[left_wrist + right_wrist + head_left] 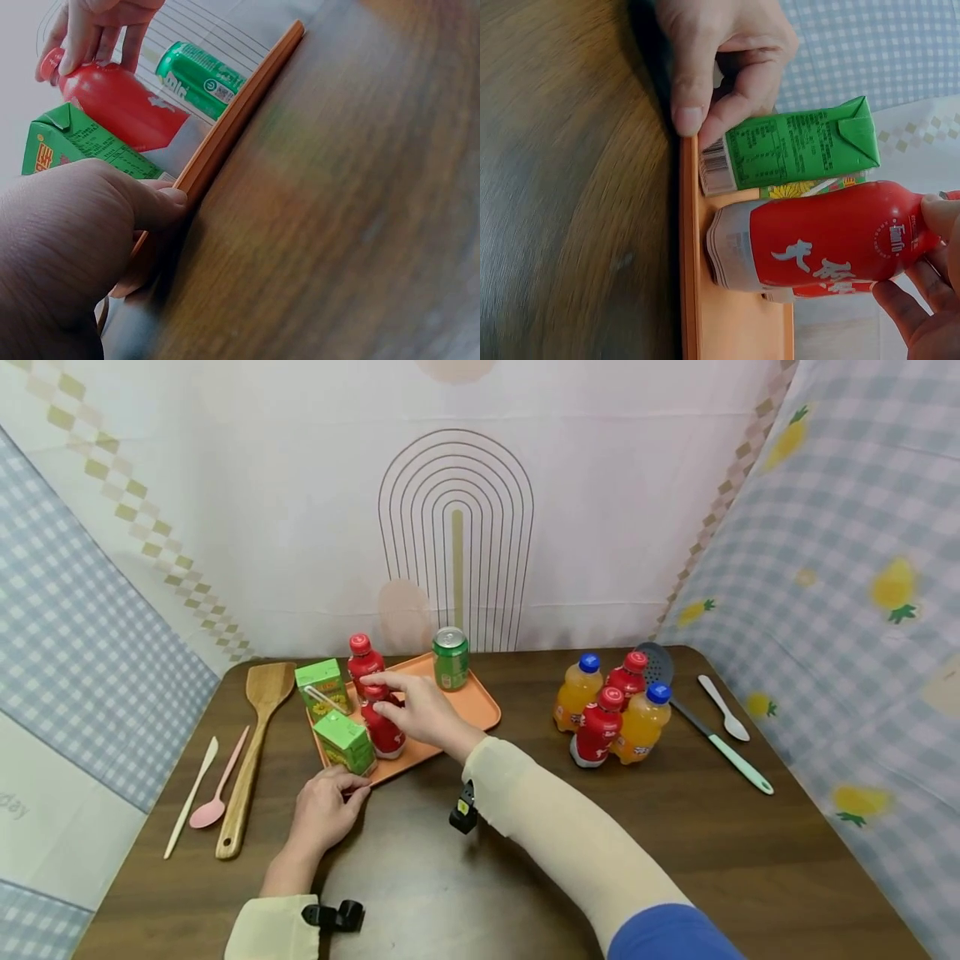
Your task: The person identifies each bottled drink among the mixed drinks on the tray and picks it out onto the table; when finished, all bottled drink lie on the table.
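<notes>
An orange tray (pixel 482 710) carries two green juice boxes (pixel 345 742), two red bottles and a green can (pixel 451 658). At the tray's near left corner my left hand (pixel 324 808) pinches the rim between thumb and fingers, close beside the nearer juice box. My right hand (pixel 426 710) reaches over the tray and holds the nearer red bottle (pixel 817 240) by its neck, just under the cap. That bottle stands upright, its base at the tray floor. Behind it is the other red bottle (pixel 363 658), partly covered by my fingers in the head view.
To the right stand two orange-drink bottles (pixel 643 727) and two more red bottles (pixel 597 728). Beyond them lie a slotted ladle (pixel 697 718) and a white spoon (pixel 724 708). On the left are a wooden spatula (pixel 255 752), a pink spoon (pixel 217 793) and a cream knife (pixel 192 797).
</notes>
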Available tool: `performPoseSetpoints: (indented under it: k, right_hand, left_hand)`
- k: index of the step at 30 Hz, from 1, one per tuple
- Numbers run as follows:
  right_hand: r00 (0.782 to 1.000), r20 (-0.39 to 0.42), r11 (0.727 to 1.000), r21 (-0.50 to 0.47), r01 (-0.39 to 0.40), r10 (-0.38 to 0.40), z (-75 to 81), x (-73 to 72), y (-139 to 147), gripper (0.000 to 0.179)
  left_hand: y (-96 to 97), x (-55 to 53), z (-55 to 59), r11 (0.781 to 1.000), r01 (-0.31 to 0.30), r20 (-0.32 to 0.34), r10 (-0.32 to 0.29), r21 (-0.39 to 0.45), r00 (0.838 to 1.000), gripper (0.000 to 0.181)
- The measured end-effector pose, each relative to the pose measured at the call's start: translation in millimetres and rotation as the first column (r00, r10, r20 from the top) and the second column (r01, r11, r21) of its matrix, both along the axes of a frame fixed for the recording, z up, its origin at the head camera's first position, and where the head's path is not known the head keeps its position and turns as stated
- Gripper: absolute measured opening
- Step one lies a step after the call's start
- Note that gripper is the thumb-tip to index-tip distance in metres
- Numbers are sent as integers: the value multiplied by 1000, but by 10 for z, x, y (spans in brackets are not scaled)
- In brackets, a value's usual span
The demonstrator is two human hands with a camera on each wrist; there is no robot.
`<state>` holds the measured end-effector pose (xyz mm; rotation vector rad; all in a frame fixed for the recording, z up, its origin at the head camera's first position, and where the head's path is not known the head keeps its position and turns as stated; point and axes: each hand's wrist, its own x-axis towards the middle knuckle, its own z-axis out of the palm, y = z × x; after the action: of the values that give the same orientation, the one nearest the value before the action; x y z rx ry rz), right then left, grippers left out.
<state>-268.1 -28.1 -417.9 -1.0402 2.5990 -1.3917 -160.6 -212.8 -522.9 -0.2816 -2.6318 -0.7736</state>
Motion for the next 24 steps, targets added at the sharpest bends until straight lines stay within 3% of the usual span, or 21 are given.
performPoseSetpoints:
  k: [7, 13, 24]
  right_hand:
    - [999, -44, 1000, 21, 6, -5, -15, 25, 108, 41]
    - [993, -113, 1000, -3, 22, -22, -79, 63, 191, 39]
    - [995, -78, 986, -155, 57, -70, -145, 190, 368, 39]
  left_hand:
    - [9, 18, -2, 1000, -2, -20, 2, 1, 1000, 5]
    - [12, 33, 2, 1000, -8, 5, 8, 9, 1000, 6]
    - [12, 20, 6, 1000, -10, 9, 10, 13, 1000, 6]
